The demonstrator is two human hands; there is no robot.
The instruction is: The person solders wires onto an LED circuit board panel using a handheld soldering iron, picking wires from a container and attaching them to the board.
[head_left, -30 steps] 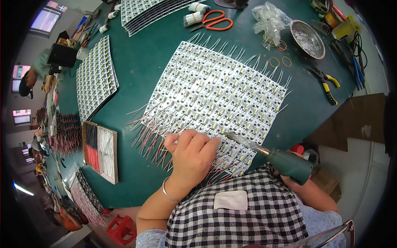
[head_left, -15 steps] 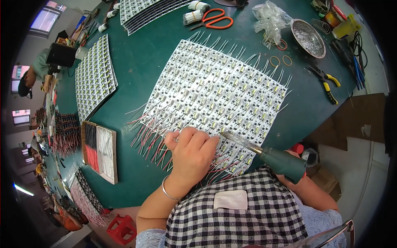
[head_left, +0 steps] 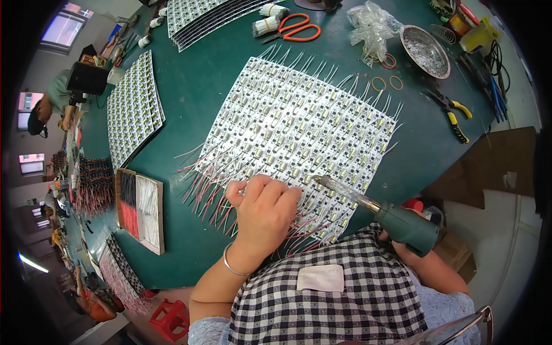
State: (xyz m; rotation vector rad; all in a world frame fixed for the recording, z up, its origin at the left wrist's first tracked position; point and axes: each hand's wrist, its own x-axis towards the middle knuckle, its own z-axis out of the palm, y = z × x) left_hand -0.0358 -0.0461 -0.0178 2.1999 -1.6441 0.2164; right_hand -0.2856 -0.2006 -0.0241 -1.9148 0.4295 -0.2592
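Note:
A large sheet of white circuit boards lies on the green table, with white wires along its far edge and red and white wires along its near edge. My left hand, a bangle at its wrist, rests on the sheet's near part with fingers curled in; their tips and anything pinched there are hidden. My right hand is closed round a green-handled soldering iron, which largely covers it. The iron's metal tip points left over the sheet, just right of my left fingers; whether it touches a board I cannot tell.
A box of black, red and white wires sits left, below stacked board sheets. Orange-handled scissors, wire bundles, a plastic bag, a metal bowl and yellow-handled pliers lie beyond. Another person works far left.
The soldering iron has shifted to the right, its tip now farther from my left fingers. My left hand has moved very slightly left and stays curled.

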